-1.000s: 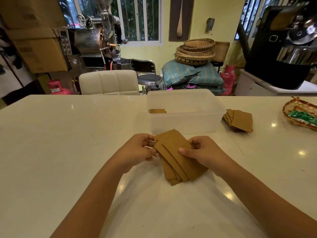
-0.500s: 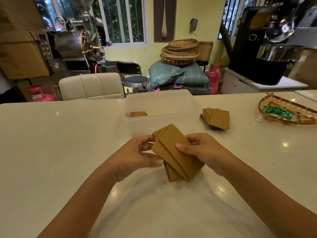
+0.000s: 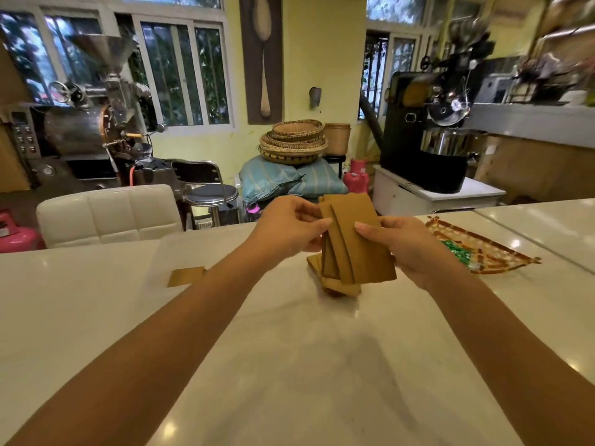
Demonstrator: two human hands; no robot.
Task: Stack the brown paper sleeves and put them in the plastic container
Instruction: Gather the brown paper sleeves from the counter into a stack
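Both hands hold a fanned bunch of brown paper sleeves upright above the white table. My left hand pinches its left edge; my right hand grips its right side with the thumb across the front. The clear plastic container stands to the left behind my left forearm, with one brown sleeve lying in it. A second pile of sleeves lies on the table right below and behind the held bunch, mostly hidden by it.
A woven tray with a green packet lies at the right on the white table. A white chair stands behind the table's far edge. Roasting machines, baskets and sacks fill the background.
Both hands have lifted the bunch of sleeves off the table and carried it up and to the right, over the second pile. The camera has tilted up and turned right.
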